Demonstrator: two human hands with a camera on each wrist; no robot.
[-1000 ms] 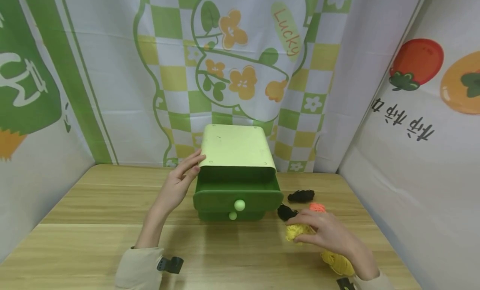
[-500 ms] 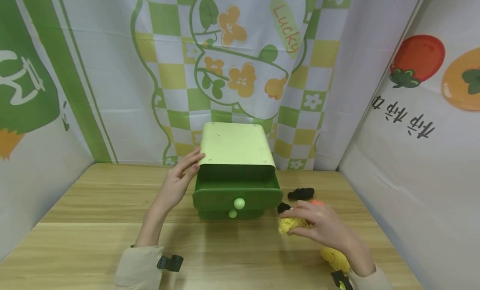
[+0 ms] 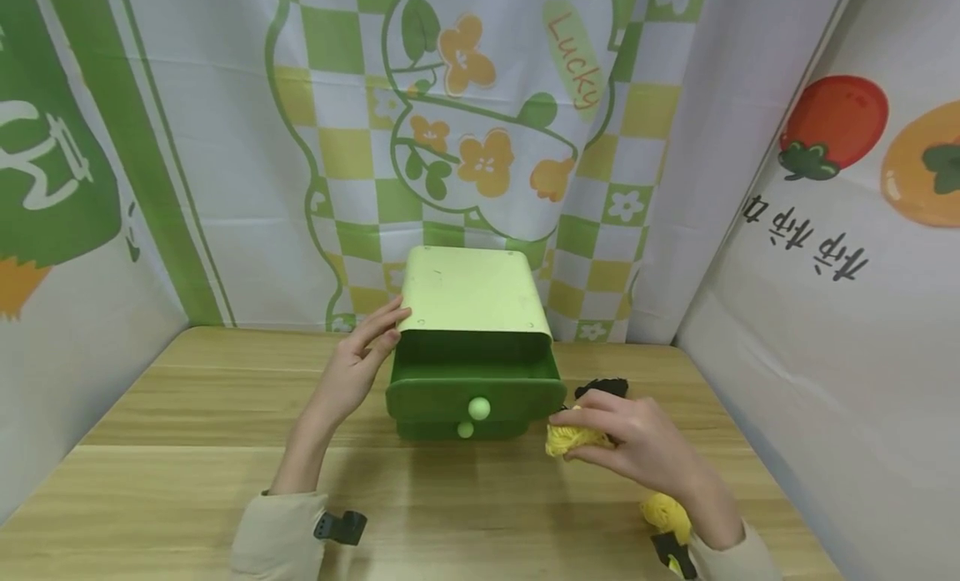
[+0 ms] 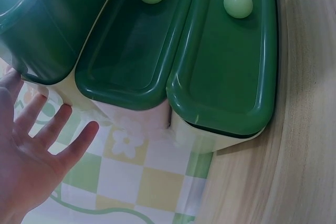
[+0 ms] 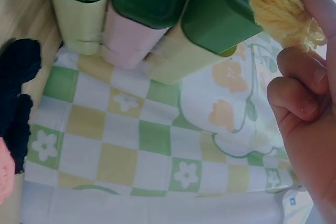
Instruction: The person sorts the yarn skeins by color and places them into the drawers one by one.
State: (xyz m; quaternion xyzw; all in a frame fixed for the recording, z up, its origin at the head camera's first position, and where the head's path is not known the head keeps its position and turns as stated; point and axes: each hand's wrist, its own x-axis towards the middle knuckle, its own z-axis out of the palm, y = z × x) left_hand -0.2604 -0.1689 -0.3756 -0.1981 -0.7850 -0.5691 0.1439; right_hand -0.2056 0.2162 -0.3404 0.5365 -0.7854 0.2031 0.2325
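We're steadying the drawer box with flat left hand fingers; right hand is gripping yellow yarn at the drawer's 4 o'clock, more yarn waiting.

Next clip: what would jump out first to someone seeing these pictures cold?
The green drawer box at the middle of the wooden table, its top drawer pulled open. The left hand rests straight-fingered on the box's left edge. Right of the drawer, the right hand holds a yellow yarn bundle in its grip, with black yarn behind it and a second yellow bundle near the wrist.
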